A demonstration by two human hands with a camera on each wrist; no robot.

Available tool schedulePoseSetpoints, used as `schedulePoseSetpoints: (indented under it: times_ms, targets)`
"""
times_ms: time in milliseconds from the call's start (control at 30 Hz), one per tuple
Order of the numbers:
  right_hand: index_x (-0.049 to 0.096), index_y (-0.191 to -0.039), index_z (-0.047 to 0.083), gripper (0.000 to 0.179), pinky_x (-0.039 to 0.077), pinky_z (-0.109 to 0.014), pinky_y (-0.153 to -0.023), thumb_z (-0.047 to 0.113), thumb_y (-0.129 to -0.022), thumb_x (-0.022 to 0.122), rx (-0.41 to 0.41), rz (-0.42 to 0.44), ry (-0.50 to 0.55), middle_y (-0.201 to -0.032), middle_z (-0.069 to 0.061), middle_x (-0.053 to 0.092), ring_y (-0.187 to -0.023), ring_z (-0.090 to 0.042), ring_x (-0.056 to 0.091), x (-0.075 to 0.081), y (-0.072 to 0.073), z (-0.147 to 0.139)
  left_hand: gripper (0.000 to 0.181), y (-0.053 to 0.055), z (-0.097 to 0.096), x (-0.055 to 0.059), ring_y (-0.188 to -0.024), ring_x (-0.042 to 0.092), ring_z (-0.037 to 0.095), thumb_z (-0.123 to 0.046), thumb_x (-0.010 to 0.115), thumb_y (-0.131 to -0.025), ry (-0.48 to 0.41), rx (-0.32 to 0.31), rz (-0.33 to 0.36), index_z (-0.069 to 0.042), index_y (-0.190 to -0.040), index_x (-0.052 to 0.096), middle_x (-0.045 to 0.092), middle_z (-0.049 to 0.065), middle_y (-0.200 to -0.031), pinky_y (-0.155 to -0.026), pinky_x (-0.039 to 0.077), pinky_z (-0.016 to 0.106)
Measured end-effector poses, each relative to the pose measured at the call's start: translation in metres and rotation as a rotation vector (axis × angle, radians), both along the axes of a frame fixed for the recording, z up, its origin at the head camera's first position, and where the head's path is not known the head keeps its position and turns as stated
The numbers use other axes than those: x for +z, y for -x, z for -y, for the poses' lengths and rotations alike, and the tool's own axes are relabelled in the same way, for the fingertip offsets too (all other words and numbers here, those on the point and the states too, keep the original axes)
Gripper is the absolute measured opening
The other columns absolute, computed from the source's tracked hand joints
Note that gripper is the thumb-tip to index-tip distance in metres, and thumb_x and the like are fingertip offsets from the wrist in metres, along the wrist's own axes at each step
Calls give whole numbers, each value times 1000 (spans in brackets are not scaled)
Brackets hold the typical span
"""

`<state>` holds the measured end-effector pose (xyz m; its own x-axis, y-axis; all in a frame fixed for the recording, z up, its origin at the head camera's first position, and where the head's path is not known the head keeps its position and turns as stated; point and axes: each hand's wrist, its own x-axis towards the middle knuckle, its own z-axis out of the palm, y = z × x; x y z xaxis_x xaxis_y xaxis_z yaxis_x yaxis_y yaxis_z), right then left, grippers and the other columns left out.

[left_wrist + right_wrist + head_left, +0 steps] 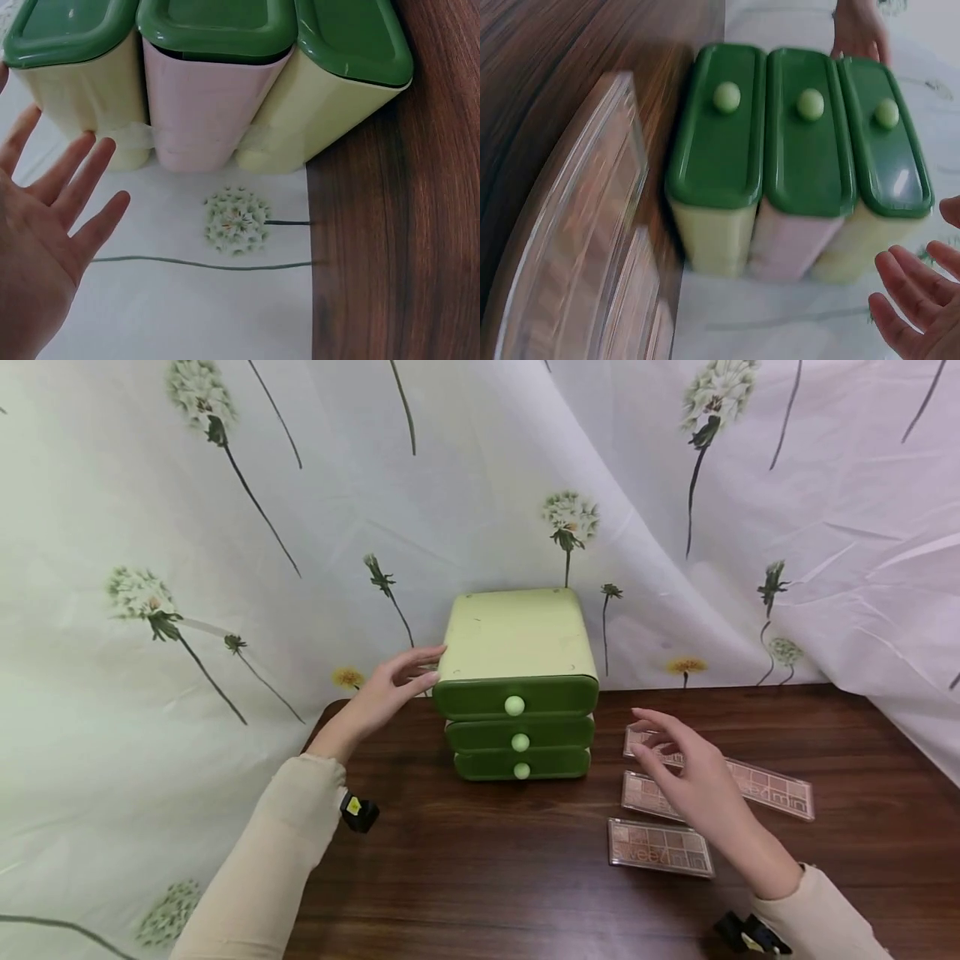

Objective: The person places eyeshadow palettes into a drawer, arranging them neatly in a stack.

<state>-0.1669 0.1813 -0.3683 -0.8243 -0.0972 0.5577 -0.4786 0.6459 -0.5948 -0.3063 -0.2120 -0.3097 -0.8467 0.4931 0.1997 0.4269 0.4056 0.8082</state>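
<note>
A small three-drawer cabinet [517, 635] stands on the table, with a pale yellow-green top, dark green drawer fronts and round light green knobs. In the left wrist view its middle section [210, 112] is pink between two pale yellow ones. My left hand [386, 693] has its fingertips at the cabinet's upper left side, fingers extended. To the right of the cabinet, my right hand [697, 777] hovers with loosely bent fingers and nothing in them. Beneath and around it lie several clear-lidded eyeshadow palettes, including a front one [660, 847] and a farther one [772, 789]; the hand partly covers some.
The dark brown wooden table [480, 877] carries everything. Behind it hangs a white cloth [480, 485] printed with dandelions, close to the cabinet's back. A black wrist camera [360, 812] sits at the left sleeve, another [750, 935] at the right.
</note>
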Motion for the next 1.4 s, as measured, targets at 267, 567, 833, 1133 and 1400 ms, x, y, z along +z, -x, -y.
schedulePoseSetpoints:
  times_ms: [267,567,833,1133,1400]
  targets:
    - [59,-135,8,39,53,-29,-75,12,-96,67,162,17,56,-110,-4,69,-91,-9,63,4,11,45,51,2,0,6,-129,49,28,-38,57,-102,65,3,-15,-28,-150,44,48,7,-147,-101,42,52]
    - [61,-131,7,35,53,-29,-71,8,-96,67,267,0,190,-103,-9,70,-86,-11,65,6,27,80,52,3,-1,9,-133,46,27,-40,56,-102,82,-8,-2,-29,-151,43,46,5,-150,-106,36,54]
    - [60,-131,10,36,54,-33,-77,11,-96,67,247,-20,238,-101,-4,70,-86,-13,66,3,38,98,51,2,-1,12,-132,46,25,-45,57,-100,91,8,-2,-35,-149,45,48,2,-148,-105,36,55]
    - [62,-128,13,33,54,-32,-77,10,-95,68,236,6,315,-98,-3,72,-85,-12,68,-3,45,113,51,4,-2,5,-128,48,26,-41,55,-102,73,-3,-22,-30,-150,44,46,3,-148,-103,39,53]
    - [63,-125,12,31,54,-31,-74,10,-95,69,252,27,384,-95,-6,72,-80,-15,68,-4,54,123,51,0,-2,4,-127,48,26,-47,54,-101,77,44,-3,-36,-150,43,45,2,-148,-98,44,51]
